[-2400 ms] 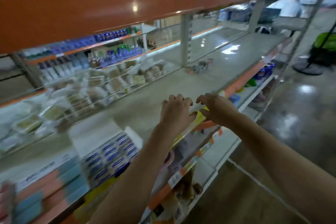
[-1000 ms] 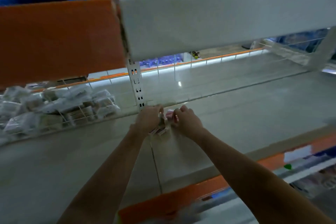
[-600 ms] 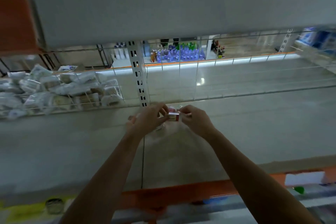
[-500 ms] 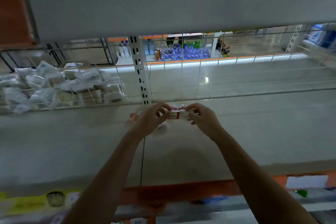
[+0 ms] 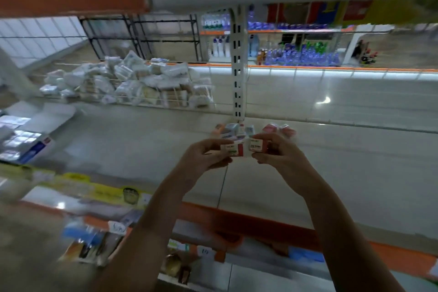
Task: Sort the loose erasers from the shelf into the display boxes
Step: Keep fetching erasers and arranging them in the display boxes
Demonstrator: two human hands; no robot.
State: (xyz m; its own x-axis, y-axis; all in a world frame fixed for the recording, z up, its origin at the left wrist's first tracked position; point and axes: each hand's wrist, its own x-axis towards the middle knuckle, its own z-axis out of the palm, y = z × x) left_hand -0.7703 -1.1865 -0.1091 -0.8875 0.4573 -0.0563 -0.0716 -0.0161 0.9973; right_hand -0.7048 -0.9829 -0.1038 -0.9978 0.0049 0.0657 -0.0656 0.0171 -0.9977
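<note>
Both hands (image 5: 239, 156) pinch erasers (image 5: 244, 148) above shelf (image 5: 142, 144).

Premises: retail shop, self-service aisle. Evidence: long grey metal gondola shelf (image 5: 355, 173) with orange front edge strip (image 5: 260, 223) carrying handwritten price tags (image 5: 204, 251); slotted white upright (image 5: 237, 64) for adjustable shelving; wire divider holding a heap of plastic-wrapped packs (image 5: 142, 83); stacked stationery display boxes (image 5: 21, 142) at left; a further aisle behind stocked with rows of blue-capped bottles (image 5: 301, 57); yellow promotional label strip (image 5: 104, 193); polished floor beyond.
</note>
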